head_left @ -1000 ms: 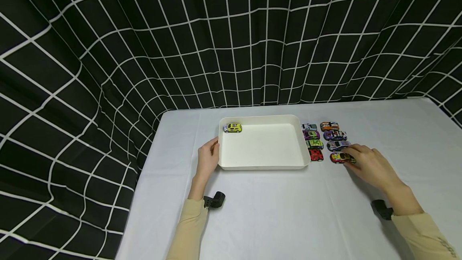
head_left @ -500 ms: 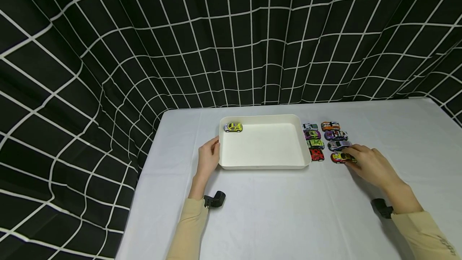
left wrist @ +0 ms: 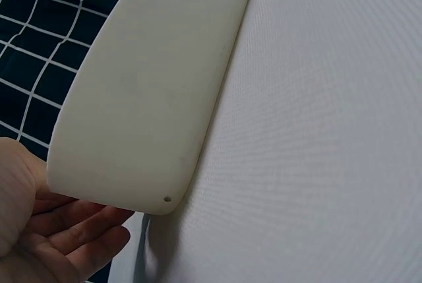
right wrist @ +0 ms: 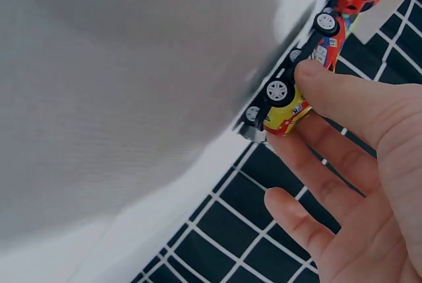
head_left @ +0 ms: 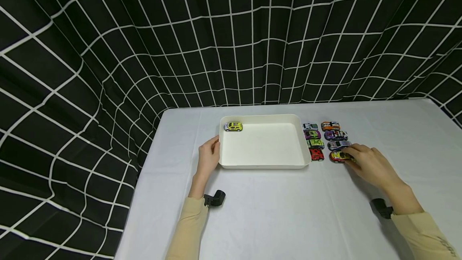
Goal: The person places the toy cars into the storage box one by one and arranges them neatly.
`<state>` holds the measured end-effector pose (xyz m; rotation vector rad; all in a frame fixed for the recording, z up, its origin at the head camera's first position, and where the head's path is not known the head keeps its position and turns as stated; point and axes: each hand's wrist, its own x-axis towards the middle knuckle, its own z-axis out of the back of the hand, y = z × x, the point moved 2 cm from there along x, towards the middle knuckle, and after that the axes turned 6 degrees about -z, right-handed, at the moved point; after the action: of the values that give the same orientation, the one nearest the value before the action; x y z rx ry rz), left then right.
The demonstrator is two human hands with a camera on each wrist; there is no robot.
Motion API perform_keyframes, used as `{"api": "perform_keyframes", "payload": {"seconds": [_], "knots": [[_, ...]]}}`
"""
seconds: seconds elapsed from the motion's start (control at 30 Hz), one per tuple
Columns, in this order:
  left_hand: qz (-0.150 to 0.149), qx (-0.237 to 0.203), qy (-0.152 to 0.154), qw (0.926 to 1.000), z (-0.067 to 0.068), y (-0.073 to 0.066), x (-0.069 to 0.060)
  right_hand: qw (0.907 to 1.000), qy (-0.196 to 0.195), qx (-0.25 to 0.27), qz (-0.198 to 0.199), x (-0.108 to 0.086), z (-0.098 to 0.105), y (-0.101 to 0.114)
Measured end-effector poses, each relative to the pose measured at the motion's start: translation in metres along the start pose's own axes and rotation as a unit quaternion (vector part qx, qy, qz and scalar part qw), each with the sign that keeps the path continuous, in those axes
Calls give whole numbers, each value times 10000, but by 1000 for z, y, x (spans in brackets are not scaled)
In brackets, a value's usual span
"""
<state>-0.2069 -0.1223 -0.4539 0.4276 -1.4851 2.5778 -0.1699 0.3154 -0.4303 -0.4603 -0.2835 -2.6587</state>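
In the head view, my left hand (head_left: 208, 156) touches the left side of the white tray (head_left: 265, 167). The left wrist view shows its fingers (left wrist: 99, 243) loosely bent against the tray's end; where the thumb tip rests is hidden. A yellow toy car (head_left: 233, 126) sits in the tray's far left corner. To the right of the tray, my right hand (head_left: 371, 167) pinches a red-and-yellow toy car (head_left: 336, 156) between thumb and fingers. In the right wrist view this car (right wrist: 285, 113) is seen from its side, wheels towards the cloth.
Two columns of toy cars stand beside the tray: a red one (head_left: 317, 155), a green one (head_left: 315, 144), a purple one (head_left: 312, 135), a silver one (head_left: 338, 145), an orange one (head_left: 330, 126) and others. A black gridded curtain (head_left: 252, 51) rises behind the white-clothed table (head_left: 274, 216).
The red-and-yellow toy car in my right hand has shifted very slightly left and away from me. My left hand stays at the tray's side.
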Motion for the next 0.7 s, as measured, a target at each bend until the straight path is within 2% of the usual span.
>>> {"api": "perform_keyframes", "payload": {"seconds": [0.33,0.7], "knots": [[22,7,-18,10000,1,-2,1,9998,-136,36,143,10,10,11],[18,1,-48,10000,1,-2,0,9995,-197,-3,238,28,19,28]]}}
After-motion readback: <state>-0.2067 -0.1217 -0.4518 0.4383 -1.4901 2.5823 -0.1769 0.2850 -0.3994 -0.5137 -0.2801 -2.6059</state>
